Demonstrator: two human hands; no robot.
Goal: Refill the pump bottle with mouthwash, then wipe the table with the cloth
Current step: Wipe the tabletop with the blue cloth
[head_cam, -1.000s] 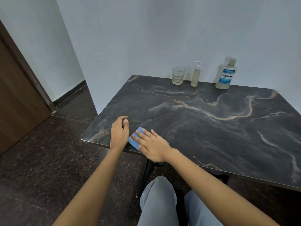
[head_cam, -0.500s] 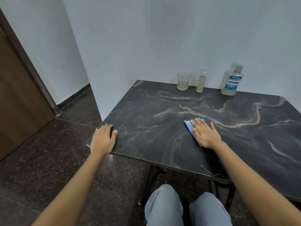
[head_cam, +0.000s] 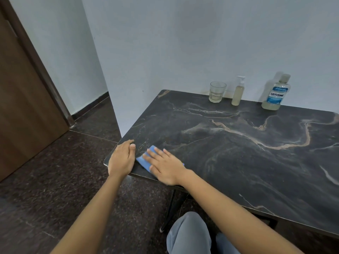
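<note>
A folded blue cloth lies near the front left corner of the dark marble table. My right hand presses flat on the cloth with straight fingers and covers most of it. Just to its left, my left hand rests palm down on the table's corner, holding nothing. At the back edge by the wall stand a small pump bottle with pale liquid and, to its right, a Listerine mouthwash bottle with its cap on.
A glass tumbler with a little liquid stands left of the pump bottle. A brown door is at the far left, beyond dark stone floor. My knees sit under the table's front edge.
My right hand has slid the cloth back from the middle of the table to the front left corner, beside my left hand. The left hand has stayed on the corner.
</note>
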